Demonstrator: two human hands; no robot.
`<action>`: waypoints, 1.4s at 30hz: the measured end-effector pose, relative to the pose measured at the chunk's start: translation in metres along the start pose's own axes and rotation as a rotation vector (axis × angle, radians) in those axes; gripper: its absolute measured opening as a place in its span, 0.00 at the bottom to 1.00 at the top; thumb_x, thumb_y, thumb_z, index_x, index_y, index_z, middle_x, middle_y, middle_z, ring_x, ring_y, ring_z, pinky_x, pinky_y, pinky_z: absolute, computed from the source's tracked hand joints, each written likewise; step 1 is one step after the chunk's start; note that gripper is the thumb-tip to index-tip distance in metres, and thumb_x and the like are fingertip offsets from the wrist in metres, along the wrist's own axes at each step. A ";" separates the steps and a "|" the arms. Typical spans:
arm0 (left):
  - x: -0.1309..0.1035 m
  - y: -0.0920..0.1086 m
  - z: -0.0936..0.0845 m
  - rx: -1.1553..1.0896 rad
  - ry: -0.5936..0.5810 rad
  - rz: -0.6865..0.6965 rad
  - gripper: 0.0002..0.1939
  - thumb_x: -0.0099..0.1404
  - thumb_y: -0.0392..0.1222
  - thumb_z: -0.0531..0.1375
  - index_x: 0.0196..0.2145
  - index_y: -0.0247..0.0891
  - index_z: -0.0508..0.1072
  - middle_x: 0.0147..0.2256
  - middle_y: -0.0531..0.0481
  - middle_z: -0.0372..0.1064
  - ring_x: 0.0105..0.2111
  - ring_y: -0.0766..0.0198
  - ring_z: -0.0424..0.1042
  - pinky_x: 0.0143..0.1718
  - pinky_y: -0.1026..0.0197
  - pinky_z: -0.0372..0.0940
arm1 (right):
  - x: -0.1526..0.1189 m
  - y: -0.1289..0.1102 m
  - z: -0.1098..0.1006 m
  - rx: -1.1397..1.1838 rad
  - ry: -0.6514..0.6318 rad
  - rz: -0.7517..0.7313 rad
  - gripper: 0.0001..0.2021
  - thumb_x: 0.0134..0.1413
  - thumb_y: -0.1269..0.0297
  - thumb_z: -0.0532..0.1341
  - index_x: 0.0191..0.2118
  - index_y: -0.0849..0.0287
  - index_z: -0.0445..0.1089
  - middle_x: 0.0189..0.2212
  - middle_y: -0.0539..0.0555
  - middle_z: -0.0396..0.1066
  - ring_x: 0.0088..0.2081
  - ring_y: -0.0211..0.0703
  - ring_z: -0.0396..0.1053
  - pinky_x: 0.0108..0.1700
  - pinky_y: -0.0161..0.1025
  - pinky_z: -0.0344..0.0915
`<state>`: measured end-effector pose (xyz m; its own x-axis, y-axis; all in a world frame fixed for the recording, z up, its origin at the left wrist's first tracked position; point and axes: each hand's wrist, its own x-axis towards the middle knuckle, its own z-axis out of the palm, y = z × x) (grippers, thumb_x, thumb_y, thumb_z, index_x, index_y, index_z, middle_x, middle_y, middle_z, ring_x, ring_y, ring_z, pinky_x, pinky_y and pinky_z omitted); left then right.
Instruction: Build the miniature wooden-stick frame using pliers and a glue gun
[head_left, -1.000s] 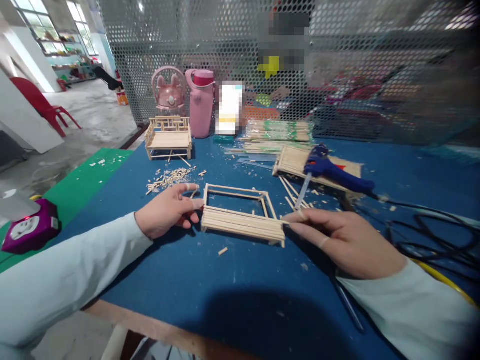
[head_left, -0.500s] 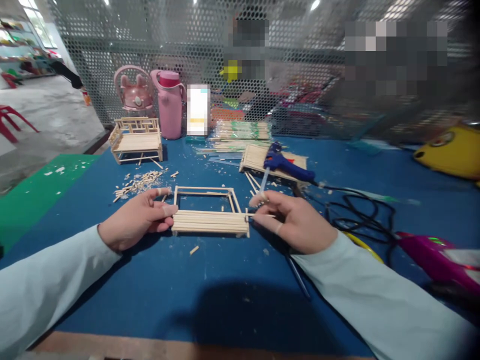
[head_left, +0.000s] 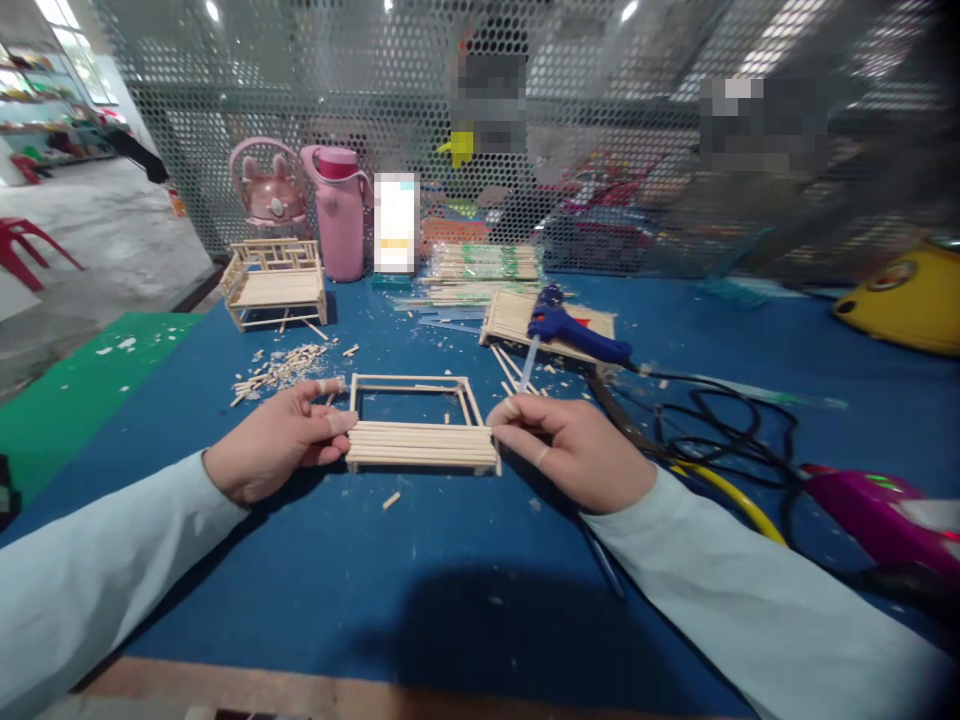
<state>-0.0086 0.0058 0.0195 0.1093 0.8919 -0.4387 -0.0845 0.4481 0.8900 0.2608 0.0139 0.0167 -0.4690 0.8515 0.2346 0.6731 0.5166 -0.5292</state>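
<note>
A small frame of pale wooden sticks (head_left: pixel 421 445) lies on the blue table, its front part covered by a row of parallel sticks and its back part open. My left hand (head_left: pixel 274 440) pinches the frame's left end between thumb and fingers. At the right end, the closed thumb and forefinger of my right hand (head_left: pixel 577 445) touch the tip of the stick row. A blue glue gun (head_left: pixel 574 335) rests on a stick panel (head_left: pixel 506 318) behind my right hand.
A finished-looking miniature stick bench (head_left: pixel 277 285) and cut stick bits (head_left: pixel 281 370) lie at the left. Behind stand a pink bottle (head_left: pixel 341 220), a lit phone (head_left: pixel 395 225) and bagged sticks (head_left: pixel 487 262). Black cable (head_left: pixel 712 440) and a magenta tool (head_left: pixel 870 510) are at the right.
My right hand has shifted slightly left, up against the frame's right end. The stick that stuck out toward it no longer shows there. My left hand keeps its hold.
</note>
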 end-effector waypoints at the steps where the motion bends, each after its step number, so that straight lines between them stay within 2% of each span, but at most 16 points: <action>1: 0.000 0.000 0.000 -0.013 0.000 -0.004 0.15 0.64 0.26 0.54 0.47 0.33 0.61 0.17 0.57 0.64 0.15 0.76 0.65 0.17 0.77 0.64 | 0.001 0.000 -0.001 -0.010 -0.006 -0.002 0.10 0.55 0.61 0.53 0.27 0.56 0.68 0.23 0.50 0.70 0.25 0.38 0.66 0.30 0.36 0.62; 4: 0.000 0.001 0.000 -0.052 -0.005 -0.023 0.13 0.65 0.26 0.53 0.47 0.33 0.61 0.18 0.56 0.65 0.15 0.76 0.65 0.17 0.77 0.64 | 0.004 0.003 -0.002 -0.030 -0.025 -0.004 0.11 0.55 0.59 0.53 0.28 0.56 0.69 0.24 0.52 0.72 0.27 0.41 0.68 0.31 0.39 0.63; 7: 0.000 0.001 0.000 -0.058 -0.017 -0.021 0.15 0.64 0.26 0.55 0.48 0.32 0.60 0.18 0.56 0.66 0.15 0.75 0.65 0.18 0.77 0.64 | 0.005 0.005 -0.003 -0.035 -0.054 -0.015 0.12 0.55 0.58 0.53 0.29 0.55 0.69 0.25 0.52 0.73 0.27 0.43 0.69 0.32 0.40 0.64; 14: -0.002 0.000 0.002 -0.056 0.001 0.005 0.20 0.62 0.24 0.56 0.51 0.30 0.58 0.18 0.56 0.66 0.15 0.75 0.65 0.19 0.77 0.65 | 0.005 0.005 -0.003 -0.002 -0.072 0.019 0.10 0.53 0.59 0.54 0.27 0.55 0.69 0.22 0.51 0.71 0.24 0.41 0.66 0.28 0.38 0.63; 24: -0.001 -0.002 0.002 -0.060 0.025 0.021 0.16 0.62 0.24 0.55 0.47 0.33 0.60 0.21 0.56 0.66 0.16 0.77 0.65 0.20 0.76 0.66 | 0.003 0.001 -0.001 0.002 -0.034 0.024 0.09 0.52 0.62 0.55 0.26 0.57 0.68 0.20 0.50 0.69 0.22 0.37 0.63 0.26 0.35 0.60; 29: -0.003 -0.001 0.003 -0.041 0.020 0.015 0.14 0.62 0.25 0.55 0.44 0.34 0.61 0.19 0.57 0.64 0.16 0.77 0.64 0.19 0.76 0.65 | 0.001 0.000 0.002 0.014 0.010 0.019 0.08 0.52 0.64 0.55 0.25 0.57 0.67 0.20 0.49 0.68 0.22 0.36 0.63 0.26 0.34 0.59; 36: -0.002 -0.002 0.000 -0.008 -0.067 -0.004 0.15 0.62 0.28 0.56 0.46 0.35 0.61 0.17 0.57 0.64 0.15 0.74 0.64 0.18 0.75 0.65 | 0.002 -0.001 0.003 -0.006 0.015 0.001 0.09 0.52 0.63 0.54 0.24 0.57 0.66 0.20 0.50 0.69 0.22 0.36 0.63 0.26 0.34 0.59; 42: -0.001 0.000 -0.002 -0.055 -0.066 -0.020 0.13 0.62 0.28 0.56 0.45 0.35 0.62 0.18 0.56 0.64 0.16 0.73 0.67 0.19 0.74 0.66 | 0.004 -0.001 0.001 0.000 -0.003 0.013 0.09 0.52 0.61 0.55 0.25 0.55 0.67 0.20 0.51 0.70 0.22 0.39 0.64 0.25 0.37 0.60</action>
<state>-0.0111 0.0045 0.0195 0.1760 0.8778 -0.4455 -0.1354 0.4698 0.8723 0.2580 0.0163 0.0175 -0.4618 0.8580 0.2249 0.6791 0.5052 -0.5325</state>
